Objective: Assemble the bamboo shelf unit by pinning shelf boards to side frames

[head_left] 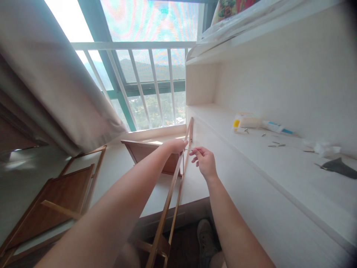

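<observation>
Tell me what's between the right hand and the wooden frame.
Head view: a thin metal rod, pinched by the right hand and pointing at the wooden frame. Too small to tell screw from tool.

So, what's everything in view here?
Curtain: 1, beige, left
Window: 1, green-framed, ahead
Railing: 1, white, ahead
Ledge: 1, white, below window
Shelving: 1, white, right
Bundle: 1, multicoloured, upper right
Container: 1, yellowish, shelf
Tube: 1, white-blue, shelf
Metal bits: several, silvery, shelf
Wad: 1, white, shelf
Dark item: 1, greenish, shelf
Frame: 1, brown, centre
Panel: 1, brown, left
Board: 1, brown, ahead
Rod: 1, silvery, centre
Shoe: 1, greyish, below
Left hand: 1, bare, on frame
Right hand: 1, bare, holding rod
</observation>
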Demonstrator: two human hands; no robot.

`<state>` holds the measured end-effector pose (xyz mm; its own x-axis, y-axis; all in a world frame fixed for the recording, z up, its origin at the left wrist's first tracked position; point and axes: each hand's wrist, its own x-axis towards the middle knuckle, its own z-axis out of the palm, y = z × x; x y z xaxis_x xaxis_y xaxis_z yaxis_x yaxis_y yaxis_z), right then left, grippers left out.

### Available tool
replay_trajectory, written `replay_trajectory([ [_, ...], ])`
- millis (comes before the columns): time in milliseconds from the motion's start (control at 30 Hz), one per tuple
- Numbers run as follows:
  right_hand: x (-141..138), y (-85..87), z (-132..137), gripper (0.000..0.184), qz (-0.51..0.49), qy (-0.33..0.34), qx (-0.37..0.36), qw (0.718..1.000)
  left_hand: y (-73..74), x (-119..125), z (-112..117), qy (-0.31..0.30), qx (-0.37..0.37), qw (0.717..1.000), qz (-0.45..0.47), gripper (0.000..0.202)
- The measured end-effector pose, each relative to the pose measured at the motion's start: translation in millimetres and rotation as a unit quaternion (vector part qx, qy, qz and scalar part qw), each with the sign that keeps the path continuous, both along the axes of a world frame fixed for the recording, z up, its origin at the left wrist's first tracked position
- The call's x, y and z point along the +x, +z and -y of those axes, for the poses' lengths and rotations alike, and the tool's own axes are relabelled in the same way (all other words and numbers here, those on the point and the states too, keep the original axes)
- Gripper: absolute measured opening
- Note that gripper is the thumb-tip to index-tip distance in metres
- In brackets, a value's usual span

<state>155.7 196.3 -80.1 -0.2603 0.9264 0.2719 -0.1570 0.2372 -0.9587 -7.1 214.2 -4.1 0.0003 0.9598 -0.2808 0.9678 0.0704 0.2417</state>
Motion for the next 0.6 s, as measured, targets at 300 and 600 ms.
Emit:
replay_trajectory([
  [300,-4.9,-4.8,2.8,0.032,0.003,-0.046,0.032,0.998,2.6,-0.2,1.2,-0.006,0.001,1.000,0.000,0.066],
  [600,-6.8,-4.8,1.0,0.024,0.002,-0.072,0.057,0.996,0.5,-0.4,-3.0,0.015,-0.005,0.999,0.029,0.066],
])
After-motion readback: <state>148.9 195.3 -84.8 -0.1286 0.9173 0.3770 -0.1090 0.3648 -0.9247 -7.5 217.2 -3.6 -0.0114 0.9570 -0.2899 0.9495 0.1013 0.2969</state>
